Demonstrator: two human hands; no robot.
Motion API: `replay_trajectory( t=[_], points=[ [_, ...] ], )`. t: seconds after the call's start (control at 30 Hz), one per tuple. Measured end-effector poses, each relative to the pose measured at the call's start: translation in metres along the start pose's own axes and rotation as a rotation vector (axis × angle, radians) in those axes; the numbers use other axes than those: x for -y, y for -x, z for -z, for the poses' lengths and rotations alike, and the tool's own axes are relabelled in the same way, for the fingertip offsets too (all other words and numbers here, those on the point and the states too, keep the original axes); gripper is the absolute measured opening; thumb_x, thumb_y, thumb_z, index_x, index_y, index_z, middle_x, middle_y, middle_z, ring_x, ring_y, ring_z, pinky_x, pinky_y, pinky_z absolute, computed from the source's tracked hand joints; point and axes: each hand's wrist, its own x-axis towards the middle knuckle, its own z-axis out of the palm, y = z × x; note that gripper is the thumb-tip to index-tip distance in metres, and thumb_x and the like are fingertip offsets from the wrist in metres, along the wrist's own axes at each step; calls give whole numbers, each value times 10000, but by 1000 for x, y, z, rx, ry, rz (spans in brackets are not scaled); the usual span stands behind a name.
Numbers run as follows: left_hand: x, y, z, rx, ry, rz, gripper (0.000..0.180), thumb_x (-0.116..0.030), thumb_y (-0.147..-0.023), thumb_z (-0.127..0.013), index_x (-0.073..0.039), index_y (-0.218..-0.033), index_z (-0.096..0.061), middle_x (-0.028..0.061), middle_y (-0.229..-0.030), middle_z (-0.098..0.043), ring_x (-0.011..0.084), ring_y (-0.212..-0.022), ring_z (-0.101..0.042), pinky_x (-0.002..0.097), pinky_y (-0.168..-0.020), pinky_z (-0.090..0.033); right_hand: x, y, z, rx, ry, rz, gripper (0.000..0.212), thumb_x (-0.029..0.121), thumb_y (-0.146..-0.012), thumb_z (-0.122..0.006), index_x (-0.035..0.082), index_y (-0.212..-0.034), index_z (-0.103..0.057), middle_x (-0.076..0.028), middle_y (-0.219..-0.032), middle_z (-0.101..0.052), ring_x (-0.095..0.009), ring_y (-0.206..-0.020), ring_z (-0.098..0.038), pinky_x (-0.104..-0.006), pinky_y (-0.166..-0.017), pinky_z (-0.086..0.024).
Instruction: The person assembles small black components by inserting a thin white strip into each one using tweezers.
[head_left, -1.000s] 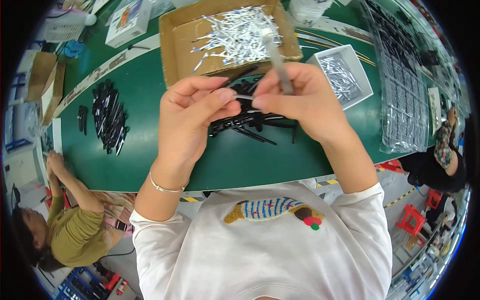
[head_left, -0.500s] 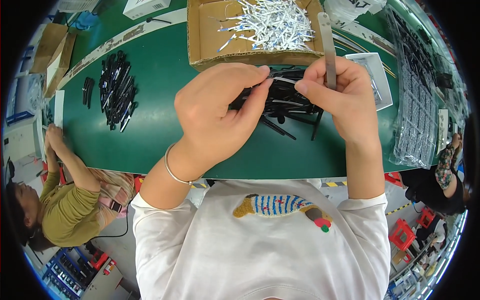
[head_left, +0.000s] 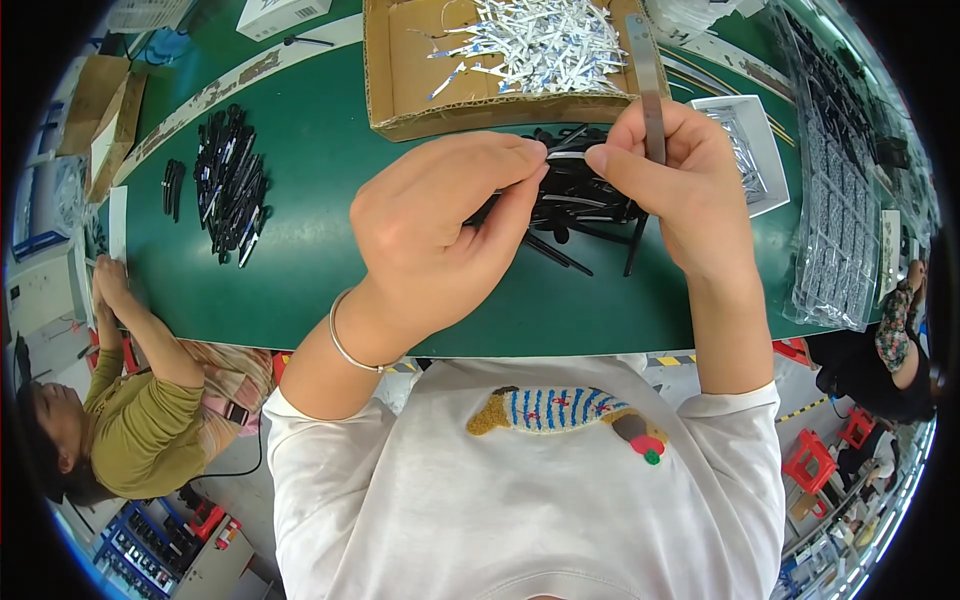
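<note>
At a green tabletop (head_left: 290, 270), a worker's left hand (head_left: 440, 230) and right hand (head_left: 685, 175) meet over a heap of black rod-like pieces (head_left: 590, 212), a slim silvery piece (head_left: 568, 155) between them. Its long axis runs crosswise, left to right, with the left fingers pinched together at one end and the right fingers at the other. The right fingers also grip a flat metal strip (head_left: 645, 75), which points up and away from the worker, its far end before an open cardboard box (head_left: 450, 118) of white-and-blue slips (head_left: 555, 50). Beside the right hand, a white box (head_left: 781, 196) holds loose silvery pieces (head_left: 742, 150).
</note>
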Motion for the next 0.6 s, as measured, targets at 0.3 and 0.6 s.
replay_trajectory(
  t=[0.3, 0.6],
  points=[
    [-5, 0, 1, 66, 474, 411, 176, 151, -728, -645, 73, -881, -610, 169, -935, -652, 215, -851, -650, 308, -754, -551, -5, 0, -3, -49, 70, 88, 142, 80, -743, -714, 33, -717, -582, 62, -584, -497, 4, -526, -418, -170, -459, -309],
    [3, 1, 1, -45, 856, 580, 145, 143, -750, -645, 52, -851, -595, 122, -872, -660, 149, -818, -649, 243, -722, -547, 0, 10, -10, -153, 524, 646, 149, -4, -658, -716, 37, -772, -630, -40, -741, -575, -109, -551, -494, -222, -439, -366]
  ],
)
